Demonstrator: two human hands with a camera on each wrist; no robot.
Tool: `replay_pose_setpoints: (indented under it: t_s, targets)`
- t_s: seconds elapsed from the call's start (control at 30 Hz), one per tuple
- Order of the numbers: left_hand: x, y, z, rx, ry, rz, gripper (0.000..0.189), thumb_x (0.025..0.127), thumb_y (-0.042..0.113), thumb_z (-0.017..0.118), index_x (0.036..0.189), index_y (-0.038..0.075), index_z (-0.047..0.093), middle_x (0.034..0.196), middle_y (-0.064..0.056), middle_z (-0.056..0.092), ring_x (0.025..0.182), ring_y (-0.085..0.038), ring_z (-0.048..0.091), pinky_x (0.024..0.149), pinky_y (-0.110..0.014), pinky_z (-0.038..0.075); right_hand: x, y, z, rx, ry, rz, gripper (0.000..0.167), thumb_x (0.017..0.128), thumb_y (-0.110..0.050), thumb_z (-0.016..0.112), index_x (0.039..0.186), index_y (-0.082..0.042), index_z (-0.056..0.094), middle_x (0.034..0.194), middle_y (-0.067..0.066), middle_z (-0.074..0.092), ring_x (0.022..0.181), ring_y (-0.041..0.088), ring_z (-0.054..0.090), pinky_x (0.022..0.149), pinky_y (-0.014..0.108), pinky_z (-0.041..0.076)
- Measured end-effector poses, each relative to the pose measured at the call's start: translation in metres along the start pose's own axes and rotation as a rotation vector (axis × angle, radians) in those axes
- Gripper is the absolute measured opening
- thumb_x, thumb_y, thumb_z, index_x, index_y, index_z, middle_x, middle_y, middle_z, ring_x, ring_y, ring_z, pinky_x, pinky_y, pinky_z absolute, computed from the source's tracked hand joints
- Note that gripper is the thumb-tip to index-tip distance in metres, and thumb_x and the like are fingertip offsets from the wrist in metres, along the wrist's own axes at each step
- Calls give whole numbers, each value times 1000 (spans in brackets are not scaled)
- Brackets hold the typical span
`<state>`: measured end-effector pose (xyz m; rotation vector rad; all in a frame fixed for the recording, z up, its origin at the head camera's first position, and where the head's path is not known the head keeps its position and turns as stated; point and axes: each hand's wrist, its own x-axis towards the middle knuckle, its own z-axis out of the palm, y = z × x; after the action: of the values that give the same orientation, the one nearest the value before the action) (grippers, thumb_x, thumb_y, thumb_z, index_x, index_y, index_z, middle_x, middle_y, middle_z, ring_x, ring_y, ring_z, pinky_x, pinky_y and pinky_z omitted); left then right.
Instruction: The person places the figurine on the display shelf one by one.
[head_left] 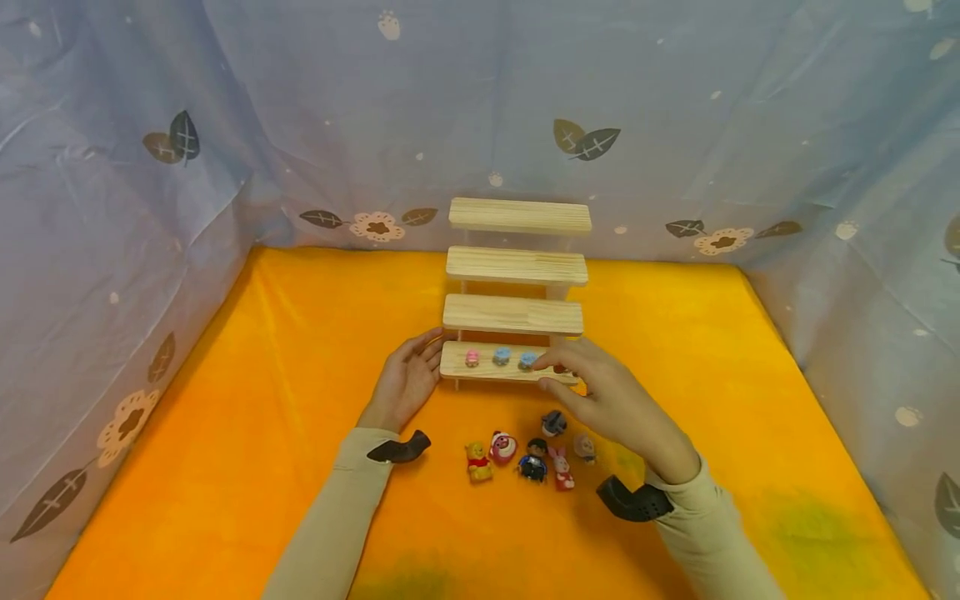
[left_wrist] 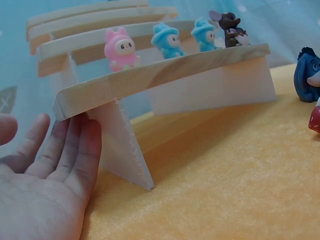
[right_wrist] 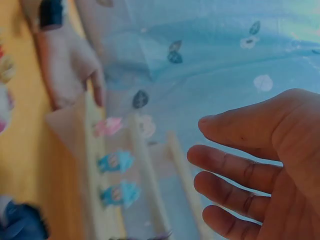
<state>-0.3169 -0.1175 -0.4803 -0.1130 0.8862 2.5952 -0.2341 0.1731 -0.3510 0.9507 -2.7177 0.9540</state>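
A wooden tiered stand (head_left: 517, 315) has small figures along its lowest board: a pink figure (left_wrist: 120, 50), a light-blue hatted figure (left_wrist: 167, 41), a second light-blue one (left_wrist: 204, 35) and a brown big-eared figure (left_wrist: 234, 31). My left hand (head_left: 405, 383) is at the board's left end, palm up, its extended fingertips under the edge. Over the board's right end hovers my right hand (head_left: 611, 400), close to the brown figure in the head view. In the right wrist view its fingers (right_wrist: 235, 195) are loosely bent and the thumb stands apart, with nothing between them.
In front of the stand, on the orange cloth (head_left: 300, 350), lie a yellow bear (head_left: 477, 462), a magenta figure (head_left: 502, 447), a dark-haired figure (head_left: 533, 461), a pink piglet (head_left: 561, 469), a grey-blue donkey (head_left: 553, 423) and a pale figure (head_left: 584, 448). Patterned curtains (head_left: 480, 100) hang around.
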Motion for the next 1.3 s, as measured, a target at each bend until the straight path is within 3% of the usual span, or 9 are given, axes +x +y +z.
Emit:
replay_pose_setpoints:
  t_s: [0.27,0.63,0.83,0.97,1.17,1.3]
  targets:
    - [-1,1,0,16,-17,-1,31,112,25,33,135,9,46,137,-7,54,132,-20,50,102,-29,49,-22,17,16,-63,-47,138,21,96,-16,70,117,-16,70,118,2,66,105,21,62,87,42,55]
    - [-1,1,0,1,-18,1,34,112,26,32,139,9,42,151,-11,42,142,-22,41,105,-29,48,-44,35,45,5,-80,279,33,96,-24,71,127,-11,64,125,3,63,112,27,65,90,45,57]
    - [-3,0,0,39,-15,2,32,112,26,32,136,9,44,145,-10,45,136,-21,45,106,-28,46,-56,41,58,-16,-85,354,46,96,-39,69,131,-11,63,119,2,62,96,16,62,78,32,54]
    - [-3,-1,0,62,18,21,28,112,25,34,133,10,46,143,-11,46,135,-23,46,106,-30,46,-57,43,65,24,-99,379,54,96,-42,68,136,-7,59,115,3,63,87,11,56,71,24,49]
    - [-4,-5,1,134,35,38,29,112,23,34,134,7,43,148,-12,40,142,-25,36,111,-30,39,-58,46,72,6,-66,369,47,93,-31,74,132,-7,62,111,2,64,90,10,58,73,24,51]
    - [-4,-9,4,241,54,92,35,112,23,33,139,2,40,137,-9,47,130,-19,47,104,-25,44,-58,47,73,-8,-43,354,45,93,-31,74,130,-8,64,107,0,64,87,11,55,71,24,49]
